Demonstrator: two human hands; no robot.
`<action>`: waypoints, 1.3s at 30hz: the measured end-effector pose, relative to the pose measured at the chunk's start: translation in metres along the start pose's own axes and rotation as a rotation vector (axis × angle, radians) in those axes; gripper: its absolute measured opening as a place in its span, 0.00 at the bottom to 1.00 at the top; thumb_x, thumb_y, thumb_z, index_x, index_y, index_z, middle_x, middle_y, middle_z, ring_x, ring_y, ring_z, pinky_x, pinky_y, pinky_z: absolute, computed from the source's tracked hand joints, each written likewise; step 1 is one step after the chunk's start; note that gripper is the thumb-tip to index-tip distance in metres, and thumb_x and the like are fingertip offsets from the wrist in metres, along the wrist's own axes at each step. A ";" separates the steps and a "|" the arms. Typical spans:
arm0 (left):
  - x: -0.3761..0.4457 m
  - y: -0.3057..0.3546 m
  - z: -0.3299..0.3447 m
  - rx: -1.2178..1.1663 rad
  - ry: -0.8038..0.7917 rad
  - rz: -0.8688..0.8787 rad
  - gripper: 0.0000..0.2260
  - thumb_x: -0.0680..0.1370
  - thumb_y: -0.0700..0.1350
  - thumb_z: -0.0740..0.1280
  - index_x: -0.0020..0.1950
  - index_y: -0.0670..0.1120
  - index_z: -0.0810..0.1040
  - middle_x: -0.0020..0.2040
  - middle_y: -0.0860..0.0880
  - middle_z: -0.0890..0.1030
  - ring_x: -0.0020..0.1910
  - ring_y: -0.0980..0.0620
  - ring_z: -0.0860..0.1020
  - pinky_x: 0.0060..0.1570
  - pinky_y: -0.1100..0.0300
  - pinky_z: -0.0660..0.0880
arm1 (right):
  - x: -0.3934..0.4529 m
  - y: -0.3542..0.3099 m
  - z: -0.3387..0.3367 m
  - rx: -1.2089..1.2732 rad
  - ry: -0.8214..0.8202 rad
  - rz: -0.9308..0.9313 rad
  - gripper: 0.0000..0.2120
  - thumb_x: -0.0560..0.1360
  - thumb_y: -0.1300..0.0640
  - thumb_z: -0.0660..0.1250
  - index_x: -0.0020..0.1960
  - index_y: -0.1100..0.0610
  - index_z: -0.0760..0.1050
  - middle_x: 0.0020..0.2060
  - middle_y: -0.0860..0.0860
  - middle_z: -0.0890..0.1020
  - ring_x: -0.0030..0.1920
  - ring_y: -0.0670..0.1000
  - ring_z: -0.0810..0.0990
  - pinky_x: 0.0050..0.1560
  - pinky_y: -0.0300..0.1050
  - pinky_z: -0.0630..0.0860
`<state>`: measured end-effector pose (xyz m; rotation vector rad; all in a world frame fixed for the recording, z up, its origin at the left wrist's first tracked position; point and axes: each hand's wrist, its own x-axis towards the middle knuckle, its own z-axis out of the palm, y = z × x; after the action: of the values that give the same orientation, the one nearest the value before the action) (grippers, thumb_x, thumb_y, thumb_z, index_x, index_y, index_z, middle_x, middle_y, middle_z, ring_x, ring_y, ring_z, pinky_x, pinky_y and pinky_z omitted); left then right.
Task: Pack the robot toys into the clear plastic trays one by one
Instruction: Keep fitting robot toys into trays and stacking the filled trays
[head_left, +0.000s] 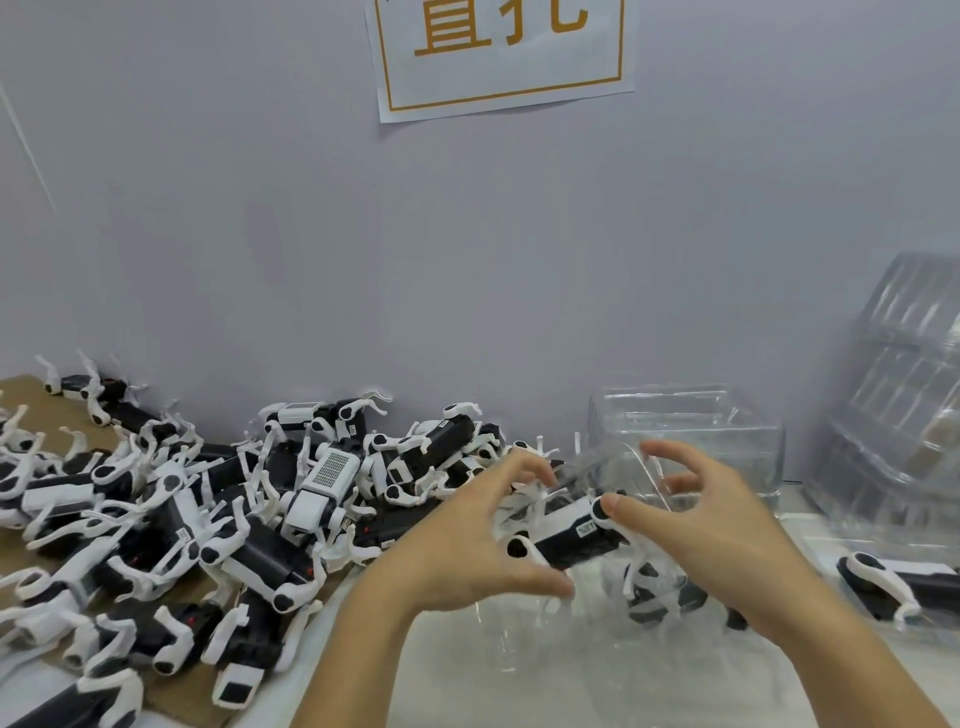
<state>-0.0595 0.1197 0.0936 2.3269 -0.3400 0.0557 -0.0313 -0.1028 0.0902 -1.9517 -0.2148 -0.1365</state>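
- The toy (569, 530) being handled sits just right of center in the lower half of the frame, between the two hands. It's a little four-legged robot dog, black body with a white top panel and white legs with round black joints, plus a small white label on its side.
- Left hand (467, 540) has curled fingers wrapped around the toy's left end, thumb underneath.
- Right hand (696, 525) presses its thumb on the round joint at the toy's right end; the other fingers are bent and spread above it, touching nothing as far as I can see.
- Under the hands there's a clear tray (519, 649), pretty hard to make out since it's see-through and blurry. Another toy (660, 592) looks to be lying in it, below the right hand.
- Big pile (218, 509) of the same black-and-white toys fills the left side, on brown cardboard (31, 410).
- One more robot (898, 584) lies at the right edge.
- Stack of clear trays (685, 431) behind the hands, a taller stack (904, 395) leaning at the far right.
- Paper sign (501, 47) with orange characters on the wall, top center.
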 end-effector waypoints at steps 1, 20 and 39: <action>0.001 0.005 0.003 0.046 -0.037 0.011 0.33 0.61 0.59 0.81 0.59 0.69 0.68 0.66 0.67 0.69 0.67 0.66 0.67 0.63 0.59 0.69 | 0.001 0.001 0.000 0.006 0.008 0.002 0.31 0.66 0.41 0.78 0.66 0.36 0.69 0.51 0.40 0.73 0.44 0.40 0.78 0.29 0.30 0.69; 0.006 0.019 0.026 0.519 0.141 0.170 0.41 0.61 0.61 0.77 0.66 0.67 0.57 0.71 0.57 0.55 0.73 0.53 0.51 0.75 0.45 0.49 | -0.001 0.001 -0.005 0.182 0.036 -0.069 0.30 0.64 0.37 0.75 0.63 0.29 0.67 0.57 0.39 0.75 0.47 0.37 0.80 0.31 0.30 0.72; -0.013 0.025 -0.014 0.028 0.092 0.065 0.32 0.60 0.64 0.73 0.62 0.69 0.66 0.60 0.67 0.70 0.61 0.66 0.69 0.54 0.66 0.69 | 0.007 0.003 -0.029 1.003 -0.145 0.026 0.23 0.78 0.42 0.58 0.63 0.54 0.80 0.57 0.61 0.83 0.47 0.59 0.86 0.41 0.48 0.83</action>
<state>-0.0779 0.1163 0.1192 2.3315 -0.3712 0.1996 -0.0240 -0.1302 0.0997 -0.9633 -0.2824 0.1195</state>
